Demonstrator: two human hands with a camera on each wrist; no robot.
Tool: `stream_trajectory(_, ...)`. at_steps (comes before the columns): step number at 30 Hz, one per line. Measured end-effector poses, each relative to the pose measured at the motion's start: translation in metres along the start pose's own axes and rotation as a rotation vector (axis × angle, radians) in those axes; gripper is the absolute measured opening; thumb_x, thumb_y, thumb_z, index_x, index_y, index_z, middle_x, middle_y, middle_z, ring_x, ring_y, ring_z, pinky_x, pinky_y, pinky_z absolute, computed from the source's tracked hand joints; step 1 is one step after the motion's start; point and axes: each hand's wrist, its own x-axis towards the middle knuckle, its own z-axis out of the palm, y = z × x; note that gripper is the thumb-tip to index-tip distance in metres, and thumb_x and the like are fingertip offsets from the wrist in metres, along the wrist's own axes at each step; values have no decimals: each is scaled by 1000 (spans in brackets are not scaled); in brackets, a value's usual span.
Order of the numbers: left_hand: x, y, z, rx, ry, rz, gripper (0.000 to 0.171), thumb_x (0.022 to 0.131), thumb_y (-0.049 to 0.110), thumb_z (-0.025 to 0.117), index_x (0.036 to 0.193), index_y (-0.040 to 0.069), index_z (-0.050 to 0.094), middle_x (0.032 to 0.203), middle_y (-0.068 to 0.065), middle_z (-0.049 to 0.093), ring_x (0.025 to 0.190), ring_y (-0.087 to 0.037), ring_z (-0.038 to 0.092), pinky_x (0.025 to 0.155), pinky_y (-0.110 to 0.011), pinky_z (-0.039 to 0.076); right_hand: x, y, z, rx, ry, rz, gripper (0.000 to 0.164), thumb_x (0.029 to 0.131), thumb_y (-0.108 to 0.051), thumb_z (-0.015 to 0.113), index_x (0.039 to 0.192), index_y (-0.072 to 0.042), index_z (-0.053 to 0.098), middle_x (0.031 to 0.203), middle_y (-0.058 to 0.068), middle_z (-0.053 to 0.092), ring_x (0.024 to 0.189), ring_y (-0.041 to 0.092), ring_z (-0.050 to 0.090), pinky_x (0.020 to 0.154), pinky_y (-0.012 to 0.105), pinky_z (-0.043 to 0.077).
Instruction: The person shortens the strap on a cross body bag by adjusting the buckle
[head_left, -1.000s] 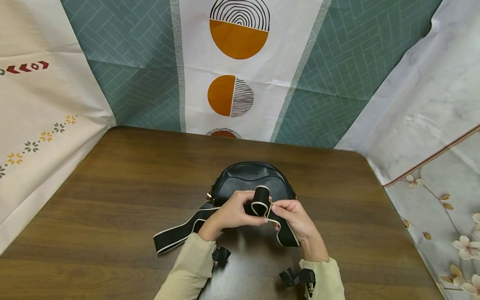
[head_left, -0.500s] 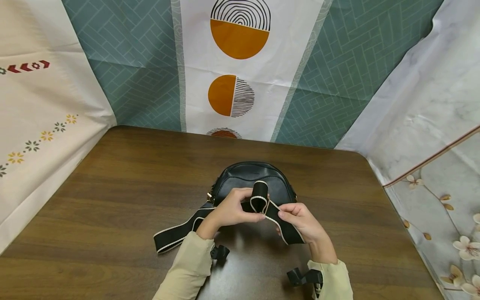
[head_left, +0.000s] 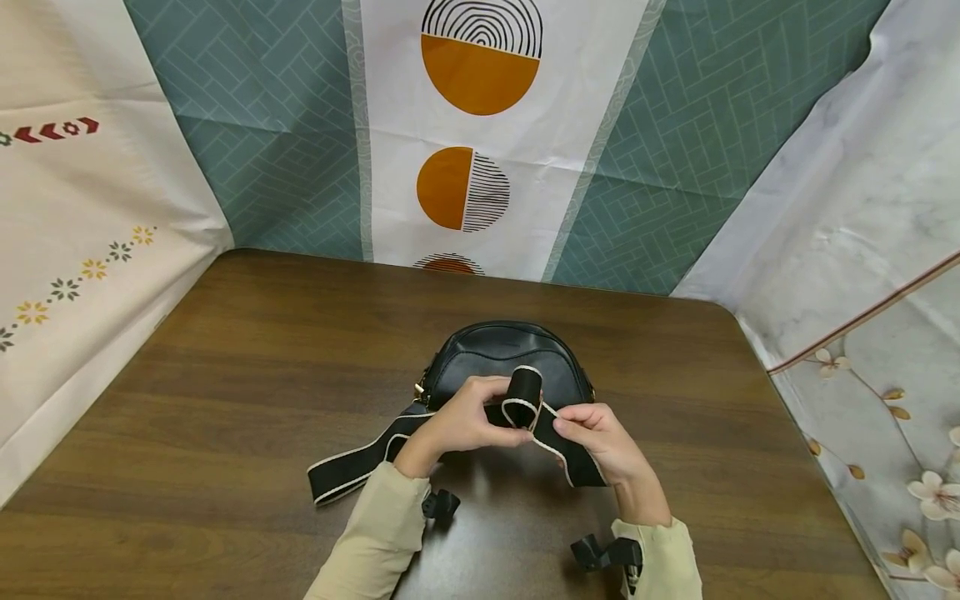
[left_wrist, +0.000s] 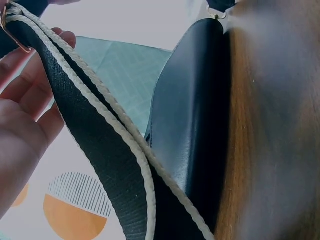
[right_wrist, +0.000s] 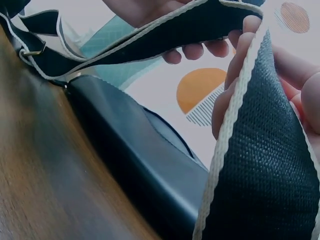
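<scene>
Black strap (head_left: 579,460) is pinched by left hand (head_left: 467,421) and right hand (head_left: 606,442), its loop (head_left: 525,387) formed at the buckle (left_wrist: 14,40) but seemingly not yet flattened.

No legible text or numbers.

Soft glare on table (head_left: 498,546), btm ctr; wrist pics hazy.

Brown table (head_left: 247,333) below white cloth (head_left: 480,130) (3 round motifs (head_left: 480,79)) between 2 green panels (head_left: 258,125)
</scene>
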Motion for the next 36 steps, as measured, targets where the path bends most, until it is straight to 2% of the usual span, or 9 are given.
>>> stream_trajectory(6, -1, -1, 1, -9, -1, -5, 35, 64, -6, 73, 97, -9, 61, 91, -16, 64, 82, -15, 58, 75, -28, 46, 1, -1, 2, -7, 26, -15, 30, 92, 3, 43, 94, -11, 69, 77, -2, 64, 61, 7, 56, 52, 20, 48)
stream_trajectory(9, -1, -1, 2, -12, -2, -32, 37, 64, -6, 74, 99, -9, 61, 92, -16, 64, 84, -15, 58, 77, -28, 46, 3, 0, 3, -5, 33, -22, 29, 92, 1, 44, 96, -12, 69, 81, -2, 65, 62, 6, 57, 52, 20, 48)
stream_trajectory(16, 0, 0, 6, 11, -20, -52, 40, 64, -3, 75, 101, -9, 60, 96, -16, 64, 88, -22, 59, 79, -27, 45, 9, 1, 8, -55, 64, -33, 28, 91, -1, 47, 94, -15, 70, 85, -3, 65, 69, 8, 56, 51, 19, 47)
stream_trajectory(21, -1, 1, 4, 37, -14, -28, 39, 64, -2, 75, 100, -8, 61, 94, -15, 64, 86, -21, 59, 77, -27, 46, 9, 1, 9, -51, 65, -22, 28, 92, 0, 46, 92, -14, 70, 82, -3, 65, 68, 6, 56, 51, 19, 47)
stream_trajectory(25, -2, 1, 1, 23, 6, -13, 37, 65, -4, 74, 99, -9, 61, 92, -16, 64, 84, -19, 59, 75, -28, 47, 6, 1, 6, -34, 59, -5, 26, 92, 0, 45, 93, -11, 69, 81, -2, 64, 66, 7, 57, 54, 20, 48)
stream_trajectory(29, -3, 1, -1, 13, 26, -13, 37, 64, -5, 74, 99, -9, 61, 92, -16, 64, 85, -13, 58, 75, -28, 46, -1, 0, 0, -75, 74, -4, 25, 91, 0, 48, 94, -13, 69, 82, -4, 65, 70, 5, 57, 60, 18, 47)
stream_trajectory(32, -3, 1, -2, 21, 29, -13, 37, 64, -4, 74, 99, -9, 61, 92, -16, 64, 84, -14, 59, 74, -28, 47, -5, 0, -4, -118, 75, -7, 26, 90, 1, 49, 93, -15, 69, 84, -5, 65, 74, 4, 55, 64, 18, 46)
stream_trajectory(36, -2, 0, -2, 29, 28, -20, 36, 64, -3, 74, 97, -8, 61, 90, -16, 65, 83, -15, 59, 73, -29, 47, -8, 0, -7, -124, 51, -4, 27, 89, 3, 49, 93, -14, 69, 84, -5, 65, 74, 4, 56, 63, 18, 46)
